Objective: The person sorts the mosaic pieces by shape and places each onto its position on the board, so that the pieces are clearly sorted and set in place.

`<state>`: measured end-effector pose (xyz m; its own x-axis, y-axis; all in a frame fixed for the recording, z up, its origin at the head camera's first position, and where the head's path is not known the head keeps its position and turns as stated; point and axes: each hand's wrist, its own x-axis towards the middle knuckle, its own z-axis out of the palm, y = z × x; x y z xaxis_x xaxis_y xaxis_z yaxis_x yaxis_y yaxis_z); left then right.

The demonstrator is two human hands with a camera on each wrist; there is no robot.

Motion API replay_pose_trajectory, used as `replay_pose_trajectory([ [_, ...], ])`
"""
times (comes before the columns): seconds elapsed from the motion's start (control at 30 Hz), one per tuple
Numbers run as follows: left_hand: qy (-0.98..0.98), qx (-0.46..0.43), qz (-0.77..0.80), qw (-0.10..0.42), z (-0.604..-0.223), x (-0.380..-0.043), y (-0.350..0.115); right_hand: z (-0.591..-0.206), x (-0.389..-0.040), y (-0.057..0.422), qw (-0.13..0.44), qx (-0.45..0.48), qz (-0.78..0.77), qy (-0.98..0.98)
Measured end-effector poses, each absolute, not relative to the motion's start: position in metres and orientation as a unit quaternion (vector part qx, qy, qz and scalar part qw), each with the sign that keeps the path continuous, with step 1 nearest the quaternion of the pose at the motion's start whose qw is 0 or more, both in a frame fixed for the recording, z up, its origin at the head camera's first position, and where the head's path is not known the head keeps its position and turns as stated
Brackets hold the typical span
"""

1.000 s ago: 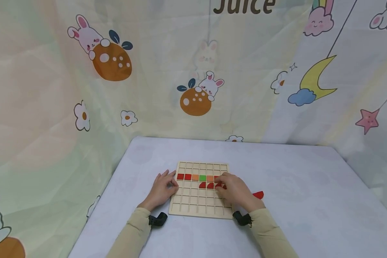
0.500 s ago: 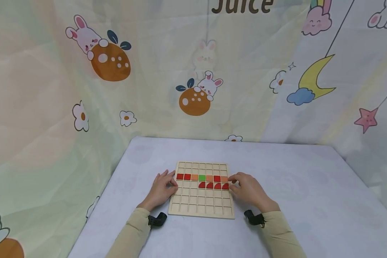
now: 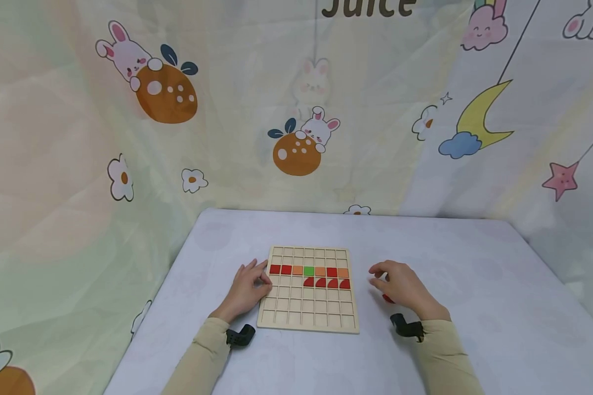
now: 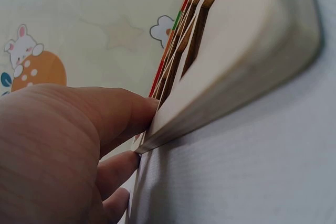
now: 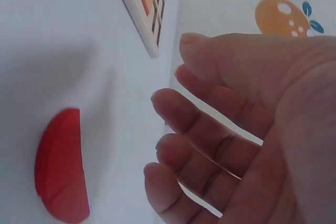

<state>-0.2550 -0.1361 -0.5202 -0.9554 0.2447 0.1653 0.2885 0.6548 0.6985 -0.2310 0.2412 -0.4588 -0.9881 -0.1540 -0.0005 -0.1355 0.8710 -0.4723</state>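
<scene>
A pale wooden grid board (image 3: 307,322) lies on the table. One row bears red, orange and green square tiles (image 3: 308,271). In the row below, several red quarter-round tiles (image 3: 320,282) fill the cells on the right side. My left hand (image 3: 247,291) holds the board's left edge; in the left wrist view its thumb (image 4: 131,107) presses on the rim. Right of the board, my right hand (image 3: 400,285) hovers with loosely bent fingers and nothing in them. A red rounded piece (image 5: 63,166) lies on the table by this hand, partly hidden by it in the head view.
The white-covered table (image 3: 499,307) stretches out to the right of the board. Behind it hangs a printed cloth (image 3: 237,126) with rabbits, oranges and a moon. Each wrist wears a small black camera (image 3: 240,335).
My right hand has lifted off the board's right side and moved right, over to the red piece. The last tiles in both rows now show. My left hand has stayed put.
</scene>
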Motion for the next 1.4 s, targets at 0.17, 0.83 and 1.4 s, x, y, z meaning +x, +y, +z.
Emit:
replay_pose_trajectory([
  [0.17,-0.908,-0.148,-0.392,0.027,-0.520,-0.255,-0.136,-0.459,-0.231,0.254,0.035,-0.062,-0.245,0.967],
  [0.83,-0.910,-0.146,-0.386,0.030,-0.521,-0.255,-0.135,-0.453,-0.221,0.292,0.094,-0.054,-0.262,0.959],
  [1.4,-0.911,-0.142,-0.387,0.030,-0.523,-0.256,-0.135,-0.461,-0.221,0.297,0.130,-0.062,-0.259,0.955],
])
